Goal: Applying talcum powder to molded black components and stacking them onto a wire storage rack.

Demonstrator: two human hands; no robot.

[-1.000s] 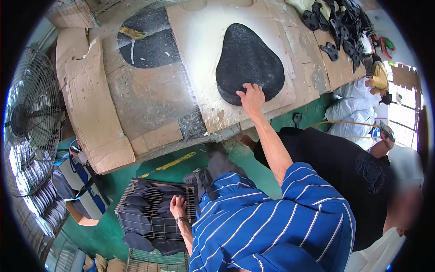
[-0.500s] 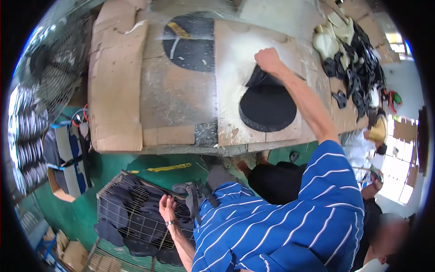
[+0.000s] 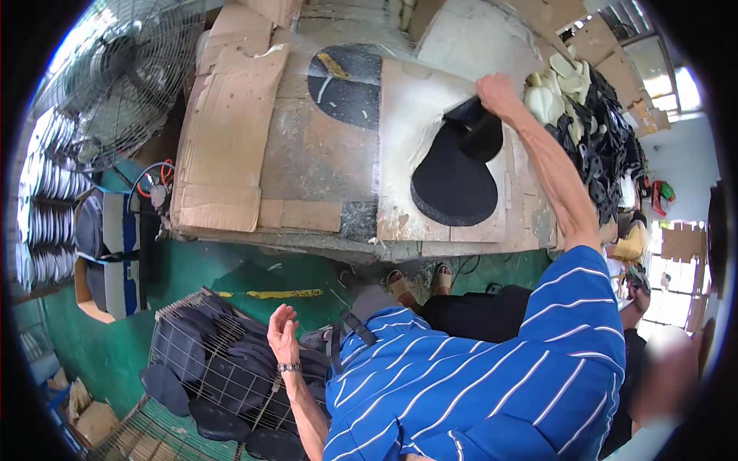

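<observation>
Over the far side of the worktable, my right hand (image 3: 498, 95) is closed on the edge of a black flexible sheet piece (image 3: 483, 137). The piece hangs in a curl from my fingers. Below and partly under it, a black pear-shaped pad (image 3: 453, 188) lies flat on a white-stained cardboard sheet (image 3: 401, 154). Whether the two are joined is hidden. My left hand (image 3: 284, 333), a watch on its wrist, is held beside the wire basket (image 3: 231, 361) with fingers loosely bent and nothing in them. Black padded pieces (image 3: 184, 338) fill that basket.
Black and cream moulded parts (image 3: 592, 123) are heaped at the table's right. A dark patch (image 3: 346, 96) with yellow tape lies on the table. Left stand a large fan (image 3: 115, 84) and boxes of black pads (image 3: 111, 288). Another person (image 3: 665, 384) is at the lower right.
My right hand has moved right with the black sheet piece, showing more of the pad's narrow end. My left hand has opened a little. The whole view has shifted slightly.
</observation>
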